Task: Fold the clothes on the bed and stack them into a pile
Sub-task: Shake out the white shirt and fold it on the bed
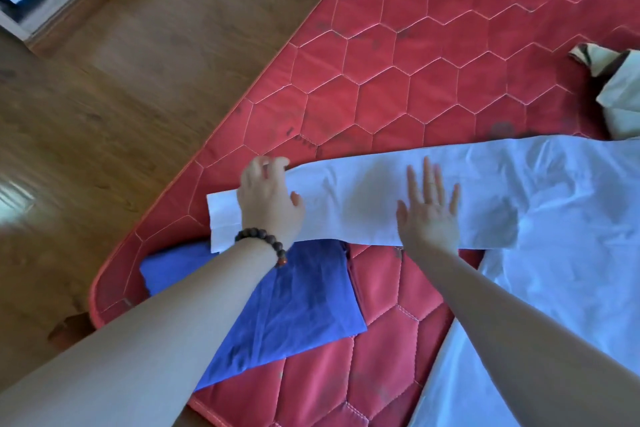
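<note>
- A blue garment lies folded flat on the near left corner of the red mattress, partly under the left forearm.
- A white shirt is spread across the right side of the mattress; its sleeve stretches left, with the cuff end lying over the far edge of the blue garment.
- The left hand, with a bead bracelet at the wrist, rests on the sleeve near the cuff, fingers curled over the sleeve's far edge; whether they pinch the cloth I cannot tell.
- The right hand lies flat and open on the sleeve further right, fingers spread, gripping nothing.
- A cream garment sits crumpled at the far right edge.
- Wooden floor lies left of the mattress.
</note>
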### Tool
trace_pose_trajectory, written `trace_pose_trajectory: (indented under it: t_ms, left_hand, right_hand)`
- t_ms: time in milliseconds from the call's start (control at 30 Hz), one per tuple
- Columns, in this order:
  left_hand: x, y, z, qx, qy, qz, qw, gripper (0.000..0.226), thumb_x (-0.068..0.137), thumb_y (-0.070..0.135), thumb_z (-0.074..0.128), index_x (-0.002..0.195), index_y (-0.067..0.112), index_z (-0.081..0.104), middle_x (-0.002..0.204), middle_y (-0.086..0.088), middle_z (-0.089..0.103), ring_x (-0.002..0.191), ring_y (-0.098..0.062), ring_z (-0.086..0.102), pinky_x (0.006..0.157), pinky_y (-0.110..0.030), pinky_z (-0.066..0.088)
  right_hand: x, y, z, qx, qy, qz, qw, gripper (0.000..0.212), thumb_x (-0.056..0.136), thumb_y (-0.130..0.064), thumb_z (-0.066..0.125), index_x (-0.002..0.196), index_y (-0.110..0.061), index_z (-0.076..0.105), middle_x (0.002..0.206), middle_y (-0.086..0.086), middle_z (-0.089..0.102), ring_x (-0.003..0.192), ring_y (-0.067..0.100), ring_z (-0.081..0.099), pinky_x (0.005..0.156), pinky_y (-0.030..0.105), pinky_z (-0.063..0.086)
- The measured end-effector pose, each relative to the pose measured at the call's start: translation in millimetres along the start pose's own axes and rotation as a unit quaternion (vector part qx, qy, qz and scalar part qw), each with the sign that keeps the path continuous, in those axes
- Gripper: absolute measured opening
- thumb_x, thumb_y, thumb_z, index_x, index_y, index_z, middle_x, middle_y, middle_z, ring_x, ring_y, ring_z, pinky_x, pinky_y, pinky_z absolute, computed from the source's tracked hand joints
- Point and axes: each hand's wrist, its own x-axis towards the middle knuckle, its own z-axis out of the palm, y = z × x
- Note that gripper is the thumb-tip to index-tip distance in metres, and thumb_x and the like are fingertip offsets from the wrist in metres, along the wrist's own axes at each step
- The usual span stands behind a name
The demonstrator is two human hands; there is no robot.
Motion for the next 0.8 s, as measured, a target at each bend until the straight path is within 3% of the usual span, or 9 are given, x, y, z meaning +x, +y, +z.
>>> trace_pose_trajectory:
  t_ms: [67, 133, 200, 267, 300, 400, 500, 667, 800]
  left_hand:
    - [-4.3, 28.7, 20.5, 0.003, -0.031, 0.048, 0.998, 0.052, 0.083, 0.007, 0.059, 0.133, 0.012, 0.047, 0.141, -0.013, 0.037, 0.133, -0.031, 0.032, 0.099, -0.042, 0.034]
    - [-10.4, 56.8, 44.4, -0.002, -0.065, 0.090, 0.994, 0.052, 0.085, 0.007, 0.055, 0.136, 0.012, 0.045, 0.147, -0.012, 0.032, 0.138, -0.028, 0.026, 0.104, -0.040, 0.029]
    - [-17.2, 87.6, 70.2, -0.010, -0.097, 0.130, 0.987, 0.050, 0.086, 0.007, 0.053, 0.135, 0.010, 0.046, 0.150, -0.013, 0.029, 0.141, -0.027, 0.023, 0.109, -0.038, 0.026]
    - [-22.8, 114.6, 91.1, -0.024, -0.120, 0.163, 0.979, 0.046, 0.087, 0.006, 0.051, 0.133, 0.005, 0.047, 0.148, -0.015, 0.032, 0.141, -0.029, 0.026, 0.112, -0.040, 0.027]
    - [-24.7, 127.1, 101.0, -0.031, -0.130, 0.178, 0.975, 0.045, 0.088, 0.005, 0.049, 0.132, 0.002, 0.047, 0.146, -0.016, 0.035, 0.141, -0.030, 0.028, 0.112, -0.040, 0.028]
    - [-24.8, 161.4, 130.5, -0.055, -0.154, 0.213, 0.963, 0.045, 0.091, 0.002, 0.046, 0.135, -0.007, 0.043, 0.147, -0.022, 0.036, 0.144, -0.033, 0.025, 0.115, -0.041, 0.025]
    - [-17.3, 193.2, 163.2, -0.049, -0.165, 0.263, 0.949, 0.051, 0.094, 0.003, 0.044, 0.143, -0.006, 0.033, 0.155, -0.020, 0.027, 0.149, -0.029, 0.014, 0.120, -0.039, 0.015]
    - [-2.0, 230.6, 217.7, 0.127, -0.180, 0.313, 0.924, 0.065, 0.098, 0.045, 0.032, 0.155, 0.024, 0.008, 0.163, -0.005, 0.001, 0.150, -0.029, -0.005, 0.119, -0.051, -0.003]
    - [1.4, 236.2, 235.1, 0.218, -0.120, 0.318, 0.915, 0.068, 0.088, 0.060, 0.017, 0.151, 0.042, -0.001, 0.164, 0.001, -0.002, 0.148, -0.036, -0.006, 0.111, -0.068, -0.002]
  right_hand:
    - [5.9, 20.1, -3.4, -0.001, 0.000, 0.139, 0.990, 0.068, 0.098, -0.040, 0.037, 0.155, -0.018, 0.008, 0.162, 0.007, -0.013, 0.149, 0.020, -0.013, 0.118, 0.052, -0.011]
    - [10.8, 28.8, -3.2, 0.041, -0.061, 0.193, 0.978, 0.074, 0.096, -0.051, 0.035, 0.156, -0.022, 0.003, 0.162, 0.006, -0.016, 0.148, 0.020, -0.016, 0.118, 0.053, -0.008]
    - [15.1, 33.3, -3.6, 0.085, -0.117, 0.101, 0.984, 0.073, 0.094, -0.055, 0.038, 0.154, -0.030, 0.005, 0.163, 0.000, -0.011, 0.148, 0.018, -0.015, 0.119, 0.051, -0.008]
    - [17.9, 37.6, -8.0, 0.180, -0.110, -0.036, 0.977, 0.057, 0.097, -0.036, 0.045, 0.150, -0.029, 0.026, 0.162, -0.002, 0.010, 0.150, 0.017, 0.001, 0.120, 0.047, 0.000]
    - [16.9, 43.7, -12.3, 0.241, -0.076, -0.053, 0.966, 0.051, 0.098, -0.024, 0.046, 0.148, -0.024, 0.036, 0.160, 0.001, 0.020, 0.149, 0.017, 0.009, 0.121, 0.042, 0.004]
    - [14.0, 86.3, -25.1, 0.280, 0.059, 0.055, 0.957, 0.043, 0.099, -0.005, 0.040, 0.141, -0.011, 0.048, 0.156, 0.007, 0.030, 0.148, 0.019, 0.017, 0.121, 0.034, 0.007]
    - [12.3, 142.5, -29.5, 0.196, 0.045, 0.081, 0.976, 0.047, 0.096, -0.001, 0.037, 0.142, -0.010, 0.045, 0.159, 0.006, 0.024, 0.150, 0.020, 0.010, 0.122, 0.037, 0.004]
    - [10.7, 202.8, -20.4, 0.145, -0.061, 0.026, 0.987, 0.052, 0.101, -0.022, 0.034, 0.152, -0.028, 0.024, 0.163, -0.006, 0.007, 0.150, 0.012, 0.000, 0.121, 0.037, -0.001]
    - [19.8, 229.4, -5.8, 0.054, -0.067, 0.009, 0.996, 0.061, 0.092, -0.061, 0.011, 0.149, -0.047, -0.004, 0.158, -0.018, -0.015, 0.146, 0.007, -0.018, 0.119, 0.043, -0.011]
